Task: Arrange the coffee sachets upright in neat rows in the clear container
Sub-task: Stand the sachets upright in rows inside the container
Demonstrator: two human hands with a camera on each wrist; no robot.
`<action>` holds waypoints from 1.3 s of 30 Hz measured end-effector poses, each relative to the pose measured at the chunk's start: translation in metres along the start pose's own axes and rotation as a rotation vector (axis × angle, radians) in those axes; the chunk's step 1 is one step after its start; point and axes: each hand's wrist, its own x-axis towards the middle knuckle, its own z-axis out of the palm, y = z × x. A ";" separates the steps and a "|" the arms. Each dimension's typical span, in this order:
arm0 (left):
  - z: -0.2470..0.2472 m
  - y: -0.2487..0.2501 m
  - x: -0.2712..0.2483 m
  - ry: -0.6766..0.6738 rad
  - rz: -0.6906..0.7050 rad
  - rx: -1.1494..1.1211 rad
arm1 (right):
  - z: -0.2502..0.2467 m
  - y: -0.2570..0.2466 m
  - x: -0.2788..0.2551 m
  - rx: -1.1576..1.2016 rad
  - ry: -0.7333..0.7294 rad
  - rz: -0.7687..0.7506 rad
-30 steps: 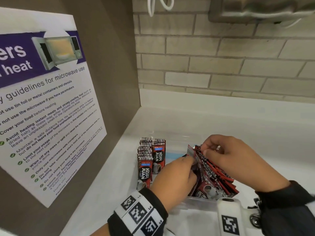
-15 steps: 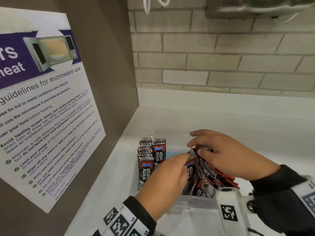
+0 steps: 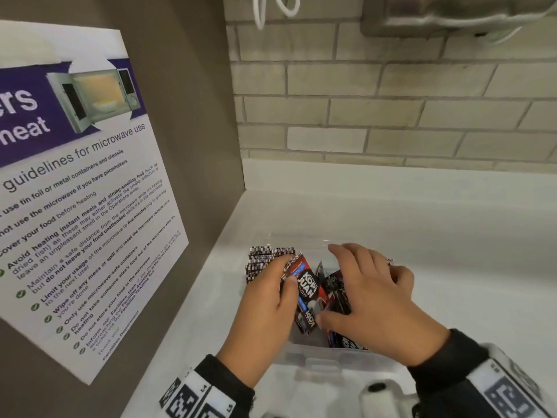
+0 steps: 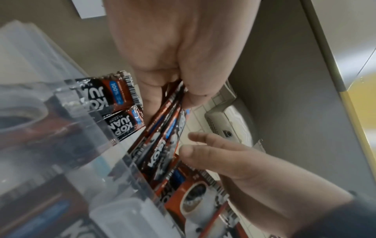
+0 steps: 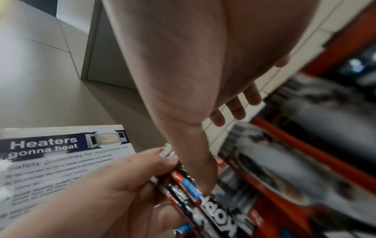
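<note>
A clear container (image 3: 316,356) sits on the white counter. Red-and-black coffee sachets (image 3: 260,260) stand upright in rows at its back left, also visible through the clear wall (image 4: 114,99). My left hand (image 3: 280,286) pinches a few sachets (image 3: 307,285) between thumb and fingers, holding them roughly upright beside the standing rows; the left wrist view shows this pinch (image 4: 175,99). My right hand (image 3: 361,285) lies spread over the loose, tilted sachet pile (image 3: 340,294) on the right side. Its thumb (image 5: 203,169) touches the held sachets (image 5: 191,191).
A brown side panel with a microwave guidelines poster (image 3: 84,191) stands close on the left. A brick wall (image 3: 391,116) rises behind the white counter (image 3: 437,236). Above hang a metal box (image 3: 452,13) and a white cable (image 3: 271,13).
My left hand has drawn a few sachets out of the loose pile and carried them left toward the standing rows. My right hand has let go of the pile and spread flat over it.
</note>
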 end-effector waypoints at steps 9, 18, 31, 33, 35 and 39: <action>0.012 -0.004 -0.003 -0.053 -0.022 -0.017 | -0.021 0.008 0.018 -0.048 -0.240 -0.180; 0.013 -0.002 -0.003 -0.183 -0.072 -0.067 | -0.020 0.030 0.028 -0.031 -0.218 -0.265; 0.001 0.001 -0.001 -0.126 -0.116 -0.089 | -0.007 0.049 0.017 -0.053 -0.003 -0.194; 0.000 0.001 -0.001 -0.117 -0.128 -0.096 | -0.006 0.049 0.017 -0.070 0.021 -0.183; -0.001 0.001 -0.002 -0.108 -0.138 -0.100 | -0.006 0.047 0.017 -0.090 0.031 -0.176; -0.003 -0.001 -0.003 -0.091 -0.152 -0.119 | -0.011 0.042 0.018 -0.082 0.031 -0.190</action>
